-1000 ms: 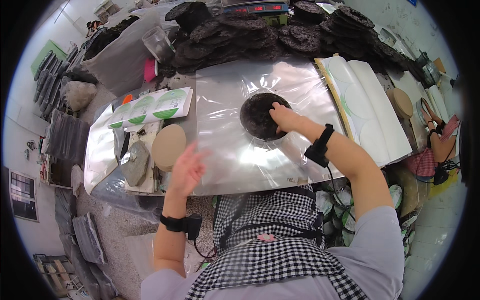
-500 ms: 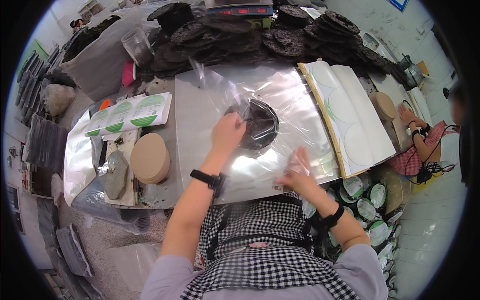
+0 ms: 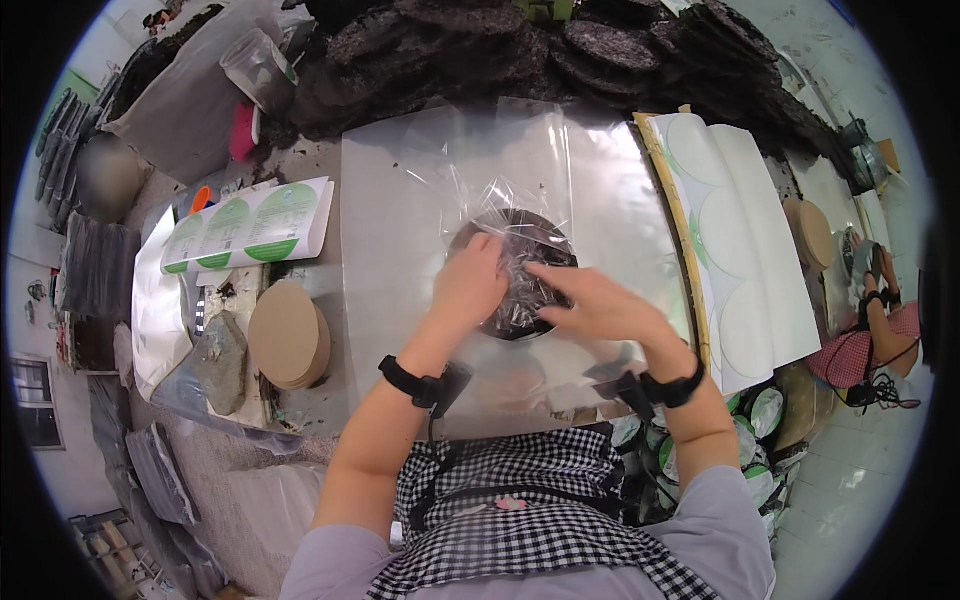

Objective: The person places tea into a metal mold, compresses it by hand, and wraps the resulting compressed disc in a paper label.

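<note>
A dark, round, flat cake [image 3: 527,318], apparently dried seaweed, lies on the shiny metal sheet [image 3: 395,200] in front of me. Clear plastic film [image 3: 510,205], crumpled and glinting, covers its top and spreads beyond its far edge. My left hand [image 3: 474,283] is closed on the film at the cake's left side, the fingertips partly hidden. From the right, my right hand [image 3: 590,303] reaches over the cake, a little blurred, thumb and fingers apart, fingertips at the crumpled film.
Dark cakes [image 3: 420,70] are heaped along the far side. At left are printed label sheets [image 3: 250,225], tan round discs [image 3: 285,335] and a stone [image 3: 220,365]. More label sheets [image 3: 740,240] lie right. Packed rounds [image 3: 765,410] sit low right. Another person's arm [image 3: 880,315] shows at far right.
My right hand has moved up and left, from beside the cake onto the film over it. My left hand stays at the cake's left side. The film is now bunched over the cake.
</note>
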The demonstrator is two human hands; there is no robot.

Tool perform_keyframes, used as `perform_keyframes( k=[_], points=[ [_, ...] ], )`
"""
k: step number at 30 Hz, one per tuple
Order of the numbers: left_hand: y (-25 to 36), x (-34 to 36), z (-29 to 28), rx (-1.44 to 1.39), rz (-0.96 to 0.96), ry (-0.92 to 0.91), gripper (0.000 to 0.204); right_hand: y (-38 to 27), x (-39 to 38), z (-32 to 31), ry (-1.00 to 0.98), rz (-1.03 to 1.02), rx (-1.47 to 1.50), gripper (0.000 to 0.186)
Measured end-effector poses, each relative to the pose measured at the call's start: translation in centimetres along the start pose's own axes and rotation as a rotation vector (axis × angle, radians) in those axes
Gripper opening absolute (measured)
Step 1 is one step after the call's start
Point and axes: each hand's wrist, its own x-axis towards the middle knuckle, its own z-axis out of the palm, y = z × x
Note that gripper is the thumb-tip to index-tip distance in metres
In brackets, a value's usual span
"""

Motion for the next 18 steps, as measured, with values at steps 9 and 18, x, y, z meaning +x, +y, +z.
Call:
perform_keyframes(
  k=[9, 18],
  points=[
    [-0.4, 1.2, 2.4, 0.130, 0.029, 0.097, 0.050, 4.4, 6.7, 0.6, 0.260, -0.120, 0.399, 0.047],
    [0.5, -5.0, -4.4, -0.026, -0.011, 0.206, 0.044, 4.2, 4.9, 4.2, 0.311, -0.323, -0.322, 0.026]
  ],
)
